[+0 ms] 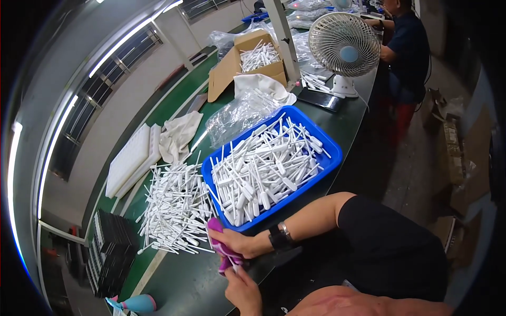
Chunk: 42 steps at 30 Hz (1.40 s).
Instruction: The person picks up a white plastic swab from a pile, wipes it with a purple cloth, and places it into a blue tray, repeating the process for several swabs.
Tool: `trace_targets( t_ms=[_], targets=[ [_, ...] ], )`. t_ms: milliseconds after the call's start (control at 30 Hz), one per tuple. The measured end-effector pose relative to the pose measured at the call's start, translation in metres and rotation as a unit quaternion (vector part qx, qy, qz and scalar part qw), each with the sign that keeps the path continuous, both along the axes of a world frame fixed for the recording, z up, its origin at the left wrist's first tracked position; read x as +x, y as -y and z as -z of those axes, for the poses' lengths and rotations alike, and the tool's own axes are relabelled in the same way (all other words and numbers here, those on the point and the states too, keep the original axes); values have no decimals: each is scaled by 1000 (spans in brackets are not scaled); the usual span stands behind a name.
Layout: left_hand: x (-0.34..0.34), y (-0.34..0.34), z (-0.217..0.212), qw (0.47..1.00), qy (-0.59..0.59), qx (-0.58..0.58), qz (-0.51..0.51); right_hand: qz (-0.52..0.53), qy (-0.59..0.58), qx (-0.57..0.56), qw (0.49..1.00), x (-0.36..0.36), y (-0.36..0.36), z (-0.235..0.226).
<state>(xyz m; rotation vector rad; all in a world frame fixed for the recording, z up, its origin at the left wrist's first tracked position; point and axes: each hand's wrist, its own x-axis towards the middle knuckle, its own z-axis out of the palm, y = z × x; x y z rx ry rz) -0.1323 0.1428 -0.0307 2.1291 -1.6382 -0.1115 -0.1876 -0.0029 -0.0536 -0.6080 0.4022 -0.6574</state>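
My right hand (238, 243), with a dark watch on its wrist, is closed around a purple cloth (216, 226). The cloth is bunched about a thin white plastic stick (233, 265), mostly hidden in its folds. Just below, my left hand (243, 291) pinches the lower end of that stick. Beyond my hands, a loose heap of white plastic sticks with wider, flat ends (176, 205) lies on the green table (195, 276). Beside the heap stands a blue tray (331, 152) piled with more of the same sticks.
Farther back are a clear plastic bag (232, 120), a cardboard box (221, 79) of sticks, a dark phone (319, 99) and a fan (345, 45). White foam blocks (129, 158), black stacked trays (108, 253) and a blue-pink bottle (139, 303) stand leftward. Another person (408, 47) sits at right.
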Motion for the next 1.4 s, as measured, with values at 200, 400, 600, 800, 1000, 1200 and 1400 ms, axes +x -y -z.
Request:
trace_targets(
  t_ms=[200,400,600,800,1000,1200,1400],
  targets=[
    [14,-25,-9,628,-769,118,40,-133,125,205,962,5,7,3],
    [3,-13,3,422,-904,63,30,-315,351,187,862,1,12,9],
    [-15,7,8,635,-768,-68,-41,-145,191,146,960,-1,-13,-7],
    [22,4,-3,898,-437,-9,-59,10,-15,-263,965,2,-16,-6],
    [67,24,-38,855,-496,-148,-8,-216,11,-252,943,-3,-17,-19],
    [70,37,-38,799,-575,-173,-29,-421,11,-103,901,-14,-7,-34],
    [85,33,-43,810,-501,-259,-159,-209,14,-400,892,1,-18,-4]
  ],
)
